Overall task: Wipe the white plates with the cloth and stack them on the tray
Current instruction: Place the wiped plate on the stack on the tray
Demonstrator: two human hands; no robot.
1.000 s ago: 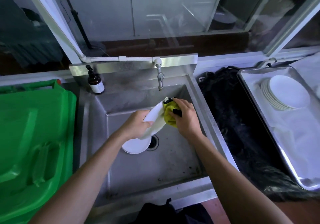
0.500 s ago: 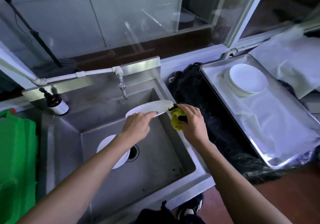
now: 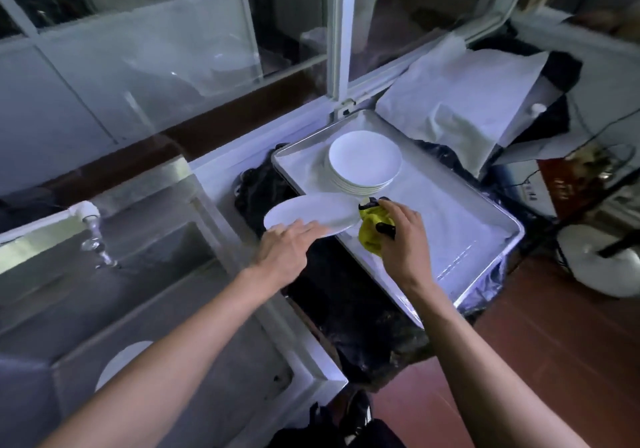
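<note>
My left hand point(image 3: 289, 250) grips the near rim of a white plate point(image 3: 313, 214), held nearly flat over the left edge of the metal tray point(image 3: 485, 212). My right hand point(image 3: 401, 236) holds a bunched yellow cloth point(image 3: 372, 231) against the plate's right rim. A stack of several white plates point(image 3: 363, 162) stands at the far end of the tray, just beyond the held plate. Another white plate point(image 3: 119, 361) lies in the steel sink point(image 3: 194, 312) at the lower left, partly hidden by my left forearm.
A tap point(image 3: 95, 236) juts over the sink's back wall. Black plastic sheeting point(image 3: 339, 305) covers the counter between sink and tray. White paper point(image 3: 460, 101) is draped behind the tray. A window frame point(image 3: 341, 32) rises at the back. A white round object point(image 3: 602, 260) sits on the floor at right.
Both hands have carried the plate and cloth from above the sink rightward to the tray's left edge. The view has swung right, and the plate has gone from tilted to nearly flat.
</note>
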